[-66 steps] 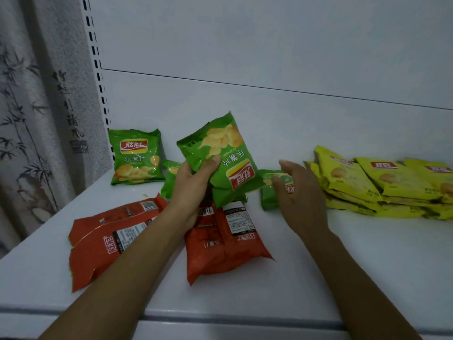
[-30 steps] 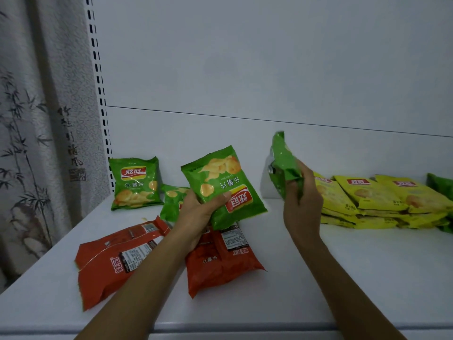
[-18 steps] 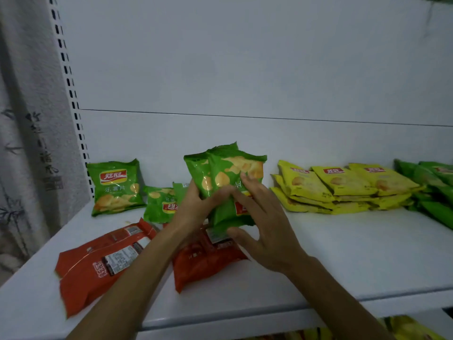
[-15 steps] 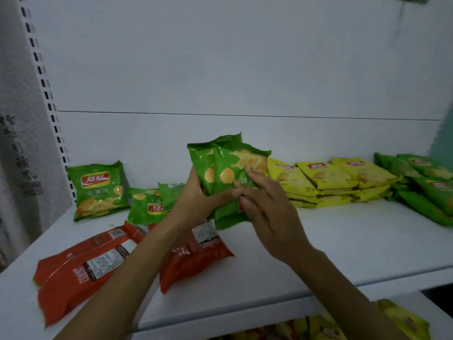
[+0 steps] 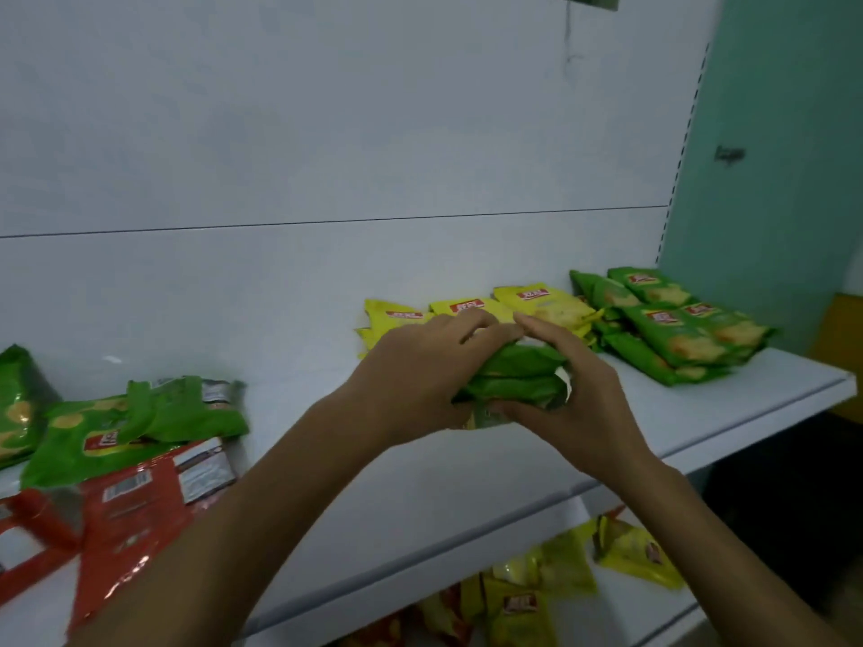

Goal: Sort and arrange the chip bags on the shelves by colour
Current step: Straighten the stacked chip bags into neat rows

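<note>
Head view: you look down at a white shelf (image 5: 467, 459), both your hands meeting at mid-frame.
Left hand (image 5: 411, 366): your fingers curl over the top of the held green chip bags (image 5: 518, 366).
Right hand (image 5: 579, 403): thumb below, fingers above, clamped on the same bags from the right.
Held green chip bags: centre of frame, in front of the yellow bags (image 5: 541, 298); contact with the shelf unclear.
Right of frame: green pile (image 5: 677, 333) lies on the shelf.
Lower left: loose green bags (image 5: 140, 422) beside red bags (image 5: 130, 506).

A teal wall (image 5: 770, 133) fills the upper right, with a small dark fitting (image 5: 729, 154) on it, beside a white panel (image 5: 327, 133).
</note>
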